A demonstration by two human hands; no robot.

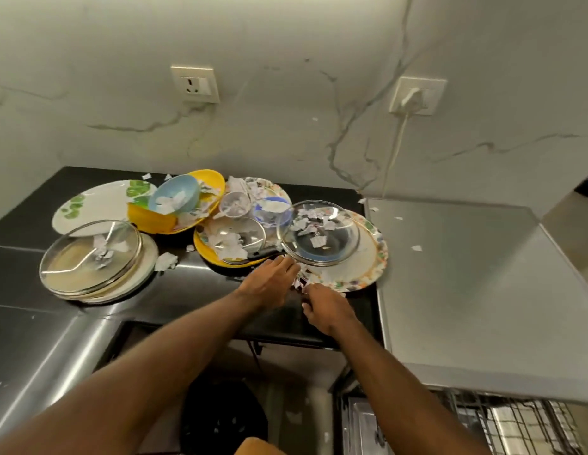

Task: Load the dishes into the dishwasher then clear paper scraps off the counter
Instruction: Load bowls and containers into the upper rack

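Observation:
Dirty dishes strewn with torn paper scraps crowd the black counter. A glass lid lies tilted on a floral plate. My left hand reaches to the lid's near rim with straight fingers touching it. My right hand curls its fingers at the floral plate's front edge, where a few scraps lie. Left of them are a yellow plate under a steel bowl, a clear cup and a blue bowl. The dishwasher rack shows at bottom right.
A white leaf-print plate and a second glass lid on stacked plates sit at the left. A steel counter with stray scraps adjoins on the right. A plug and cord hang on the marble wall behind.

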